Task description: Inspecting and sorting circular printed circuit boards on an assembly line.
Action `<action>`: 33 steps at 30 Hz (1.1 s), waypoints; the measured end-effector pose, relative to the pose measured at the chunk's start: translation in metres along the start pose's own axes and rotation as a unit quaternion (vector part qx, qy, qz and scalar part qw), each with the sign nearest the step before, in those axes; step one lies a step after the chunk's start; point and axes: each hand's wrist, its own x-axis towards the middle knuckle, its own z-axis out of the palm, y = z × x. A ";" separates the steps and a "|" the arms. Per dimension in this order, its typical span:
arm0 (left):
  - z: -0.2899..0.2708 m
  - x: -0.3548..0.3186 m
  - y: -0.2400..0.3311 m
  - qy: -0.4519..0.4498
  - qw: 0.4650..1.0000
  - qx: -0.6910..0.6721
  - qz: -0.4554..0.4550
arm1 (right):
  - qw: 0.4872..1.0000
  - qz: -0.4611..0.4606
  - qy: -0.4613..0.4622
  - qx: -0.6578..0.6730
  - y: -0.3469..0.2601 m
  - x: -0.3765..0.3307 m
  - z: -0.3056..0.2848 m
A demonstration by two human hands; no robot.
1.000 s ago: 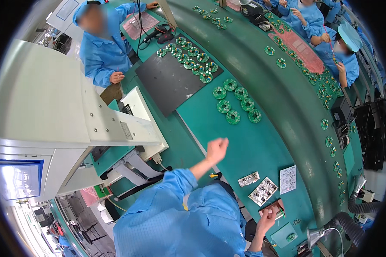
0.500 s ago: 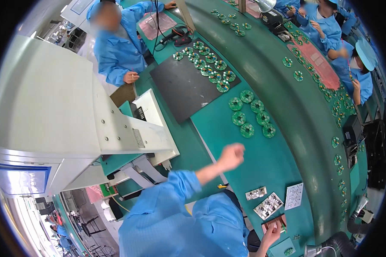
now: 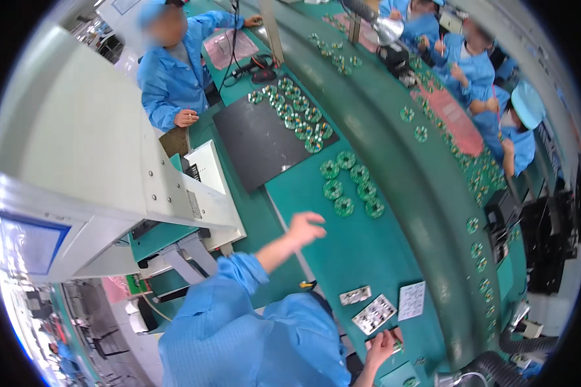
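Over the green work surface, my left hand point(image 3: 305, 229) is raised with its fingers apart and nothing visible in it. The nearest things beyond it are several round green circuit boards point(image 3: 344, 206) lying in two rows. At the lower right, the fingers of my right hand point(image 3: 379, 348) are bent together over a small reddish-brown tray point(image 3: 399, 335). What they pinch, if anything, is hidden. Next to the tray lie a white panel of components point(image 3: 374, 314), a smaller grey-white block point(image 3: 355, 295) and a pale flat sheet with small marks point(image 3: 412, 300).
More populated round boards stand on a black mat point(image 3: 255, 142). A green conveyor belt point(image 3: 394, 164) curves along the right. A large white machine point(image 3: 77, 142) fills the left. One co-worker point(image 3: 174, 71) stands at far left; others sit beyond the belt at far right.
My left hand has gone from loosely closed to fingers apart. My right hand stays at the reddish-brown tray, its fingers shifted slightly. The whole view has moved a little.
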 end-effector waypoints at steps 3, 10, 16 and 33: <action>-0.064 0.080 0.034 0.096 0.995 0.009 -0.007 | 0.998 0.006 0.025 0.056 0.011 0.002 -0.003; -0.082 0.133 0.103 0.201 0.959 0.186 -0.071 | 0.998 -0.026 0.035 0.049 0.022 -0.008 -0.023; -0.083 0.157 0.091 0.251 0.942 0.206 -0.088 | 0.996 0.037 0.069 0.039 0.014 -0.029 -0.037; -0.069 0.140 0.083 0.092 0.897 0.430 -0.037 | 0.988 0.045 0.118 0.088 0.044 -0.061 -0.082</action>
